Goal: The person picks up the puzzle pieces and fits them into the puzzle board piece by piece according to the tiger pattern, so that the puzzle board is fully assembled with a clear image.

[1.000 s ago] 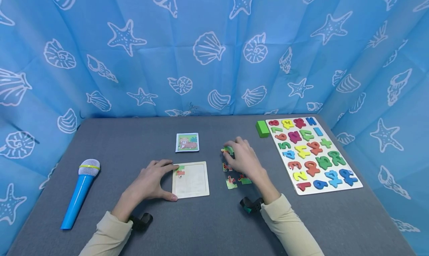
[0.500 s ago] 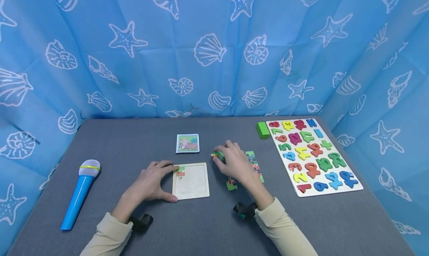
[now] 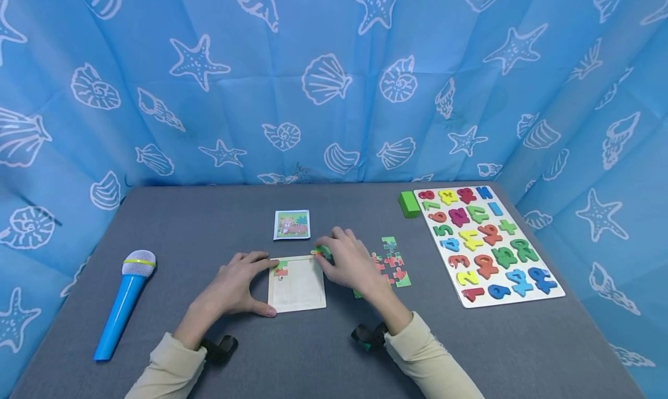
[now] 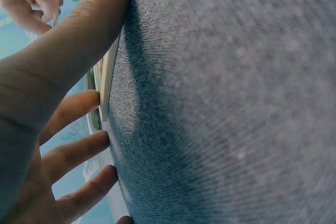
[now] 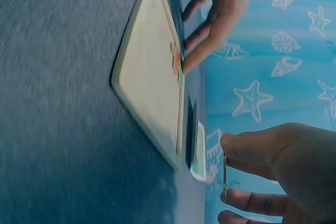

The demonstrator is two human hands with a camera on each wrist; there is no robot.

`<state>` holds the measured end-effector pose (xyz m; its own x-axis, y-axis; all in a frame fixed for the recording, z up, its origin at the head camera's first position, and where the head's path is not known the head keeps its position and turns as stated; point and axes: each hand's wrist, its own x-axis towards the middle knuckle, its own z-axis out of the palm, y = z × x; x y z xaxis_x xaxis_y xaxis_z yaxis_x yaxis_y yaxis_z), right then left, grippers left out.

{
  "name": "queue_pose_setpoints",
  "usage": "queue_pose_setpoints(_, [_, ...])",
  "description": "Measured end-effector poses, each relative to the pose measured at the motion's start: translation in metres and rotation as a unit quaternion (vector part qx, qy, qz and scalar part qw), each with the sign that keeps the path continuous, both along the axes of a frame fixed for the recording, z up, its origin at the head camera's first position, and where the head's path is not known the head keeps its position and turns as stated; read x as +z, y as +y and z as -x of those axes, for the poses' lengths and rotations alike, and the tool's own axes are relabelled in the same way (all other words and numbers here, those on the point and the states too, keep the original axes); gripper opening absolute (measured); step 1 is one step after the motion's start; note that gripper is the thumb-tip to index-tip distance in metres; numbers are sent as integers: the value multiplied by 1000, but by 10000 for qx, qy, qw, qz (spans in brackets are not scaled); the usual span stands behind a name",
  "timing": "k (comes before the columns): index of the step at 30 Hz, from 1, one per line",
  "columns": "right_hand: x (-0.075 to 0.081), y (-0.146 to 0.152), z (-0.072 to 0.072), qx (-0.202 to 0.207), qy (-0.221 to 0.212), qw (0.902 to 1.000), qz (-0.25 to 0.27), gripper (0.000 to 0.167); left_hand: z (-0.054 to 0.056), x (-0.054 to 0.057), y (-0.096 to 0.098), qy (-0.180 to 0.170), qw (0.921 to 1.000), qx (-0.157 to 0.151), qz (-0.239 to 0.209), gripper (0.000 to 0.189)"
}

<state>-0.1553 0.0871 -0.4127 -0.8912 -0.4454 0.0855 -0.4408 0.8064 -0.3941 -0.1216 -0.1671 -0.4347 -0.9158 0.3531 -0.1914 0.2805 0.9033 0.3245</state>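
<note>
A square wooden puzzle tray (image 3: 297,294) lies on the table, with one green-and-red jigsaw piece (image 3: 280,268) in its upper left corner. My left hand (image 3: 235,283) holds the tray along its left side, thumb at the near corner and index fingertip by the fitted piece; the other fingers are spread in the left wrist view. My right hand (image 3: 347,260) pinches another jigsaw piece (image 3: 323,252) between thumb and fingers over the tray's upper right corner. The right wrist view shows this held piece (image 5: 225,177) edge-on, raised above the table.
Several loose jigsaw pieces (image 3: 394,261) lie right of my right hand. Behind the tray is a small picture card (image 3: 292,224). A number board (image 3: 490,242) and a green block (image 3: 409,204) are at the right, a blue toy microphone (image 3: 122,306) at the left.
My right hand has carried a jigsaw piece leftward from the loose pieces to the tray's upper right corner, uncovering the pieces behind it. The left hand has stayed in place on the tray.
</note>
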Motion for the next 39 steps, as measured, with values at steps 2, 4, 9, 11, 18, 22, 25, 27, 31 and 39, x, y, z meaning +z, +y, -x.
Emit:
queue_pose_setpoints(2, [0, -4, -1, 92, -49, 9999, -11, 27, 0, 0, 0, 9, 10000, -25, -15, 102])
queue_pose_setpoints(4, [1, -8, -2, 154, -86, 9998, -44, 27, 0, 0, -1, -8, 10000, -26, -17, 102])
queue_pose_setpoints(9, [-1, -19, -6, 232, -144, 9993, -246, 26, 0, -1, -1, -77, 9999, -27, -81, 101])
queue_pose_setpoints(11, [-2, -23, -7, 255, -164, 9990, -328, 27, 0, -1, -1, -84, 9999, -42, -103, 101])
queue_pose_setpoints(18, [-6, -33, -10, 383, -182, 9979, -488, 29, -1, -1, -2, 36, 9999, -130, -108, 103])
queue_pose_setpoints(22, [-10, -38, -10, 423, -150, 9973, -573, 29, -1, 0, -2, 27, 9999, -113, -91, 103])
queue_pose_setpoints(25, [-13, -42, -9, 449, -128, 9968, -655, 28, 0, 1, -2, 1, 9999, -90, -66, 103])
queue_pose_setpoints(27, [-14, -44, -9, 473, -135, 9965, -676, 28, 0, 1, -2, -16, 10000, -68, -65, 103])
queue_pose_setpoints(31, [-16, -47, -8, 470, -181, 9966, -657, 28, 0, 0, -2, 13, 10000, -54, -63, 103])
queue_pose_setpoints(39, [-17, -50, -8, 405, -108, 9966, -714, 26, -1, -1, -3, 81, 9999, -91, -101, 103])
